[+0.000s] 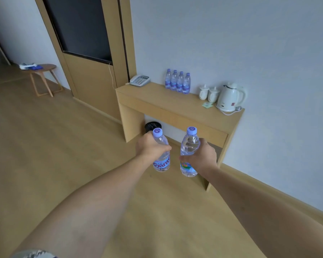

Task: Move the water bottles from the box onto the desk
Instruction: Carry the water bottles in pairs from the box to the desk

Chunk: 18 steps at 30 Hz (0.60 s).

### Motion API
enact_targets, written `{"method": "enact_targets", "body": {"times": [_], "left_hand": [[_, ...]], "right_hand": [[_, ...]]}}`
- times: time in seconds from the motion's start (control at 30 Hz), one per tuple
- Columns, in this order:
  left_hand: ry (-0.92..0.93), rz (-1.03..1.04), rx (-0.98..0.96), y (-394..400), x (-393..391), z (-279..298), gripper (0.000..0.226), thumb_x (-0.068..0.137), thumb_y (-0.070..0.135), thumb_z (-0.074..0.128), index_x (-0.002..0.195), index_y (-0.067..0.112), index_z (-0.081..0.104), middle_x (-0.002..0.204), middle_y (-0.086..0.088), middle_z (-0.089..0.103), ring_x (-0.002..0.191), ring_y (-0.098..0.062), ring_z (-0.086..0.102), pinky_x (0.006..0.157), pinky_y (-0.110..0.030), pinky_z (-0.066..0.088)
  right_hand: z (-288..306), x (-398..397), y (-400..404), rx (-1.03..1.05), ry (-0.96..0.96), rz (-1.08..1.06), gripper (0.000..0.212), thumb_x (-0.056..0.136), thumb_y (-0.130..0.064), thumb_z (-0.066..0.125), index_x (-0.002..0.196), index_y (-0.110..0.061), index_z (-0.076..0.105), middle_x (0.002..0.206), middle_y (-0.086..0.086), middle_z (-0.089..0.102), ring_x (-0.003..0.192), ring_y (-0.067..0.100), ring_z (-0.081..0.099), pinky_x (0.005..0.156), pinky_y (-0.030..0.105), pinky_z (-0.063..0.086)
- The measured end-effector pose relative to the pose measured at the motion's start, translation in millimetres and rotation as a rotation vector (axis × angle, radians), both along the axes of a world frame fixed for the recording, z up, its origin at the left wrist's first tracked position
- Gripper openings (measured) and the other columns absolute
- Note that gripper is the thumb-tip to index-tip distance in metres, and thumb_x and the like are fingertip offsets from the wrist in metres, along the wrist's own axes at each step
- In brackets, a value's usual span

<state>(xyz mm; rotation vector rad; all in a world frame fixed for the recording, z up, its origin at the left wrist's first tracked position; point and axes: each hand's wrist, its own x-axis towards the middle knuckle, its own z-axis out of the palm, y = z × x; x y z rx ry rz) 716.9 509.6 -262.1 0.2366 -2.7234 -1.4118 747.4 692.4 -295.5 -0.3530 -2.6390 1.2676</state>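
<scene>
Clear left bottle [161, 157] gripped by left hand [150, 148]; right bottle [188, 153] gripped by right hand [201, 157].

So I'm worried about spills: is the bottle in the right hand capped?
Capped. The bottle in the right hand has its purple cap on top, and it is held upright.

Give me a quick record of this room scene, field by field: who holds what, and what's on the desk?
left hand: the left hand grips an upright water bottle
right hand: the right hand grips a second bottle, also upright
desk: wooden desk against the wall
already on desk: four bottles in a row
other desk items: telephone, two white cups, white kettle
under desk: a dark round object, partly hidden
box: not in view
</scene>
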Motion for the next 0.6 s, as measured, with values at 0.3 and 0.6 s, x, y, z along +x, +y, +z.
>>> {"method": "enact_targets", "body": {"times": [0.3, 0.6], "left_hand": [[0.020, -0.019, -0.043, -51, -156, 13, 0.040, 0.049, 0.040, 0.083, 0.078, 0.028, 0.059, 0.081, 0.011, 0.063, 0.077, -0.013, 0.063, 0.067, -0.028, 0.055], [0.009, -0.043, -0.079, -68, -311, -14, 0.045, 0.048, 0.047, 0.081, 0.085, 0.029, 0.064, 0.084, 0.011, 0.066, 0.080, -0.011, 0.064, 0.064, -0.024, 0.051]], "right_hand": [[14, -154, -55, 0.001, 0.000, 0.000, 0.073, 0.048, -0.044, 0.090, 0.106, -0.030, 0.047, 0.086, -0.016, 0.060, 0.084, 0.013, 0.061, 0.067, 0.029, 0.047], [-8, -320, -73, -0.028, -0.018, 0.028, 0.068, 0.049, -0.041, 0.091, 0.101, -0.028, 0.049, 0.085, -0.015, 0.060, 0.081, 0.015, 0.061, 0.060, 0.026, 0.041]]}}
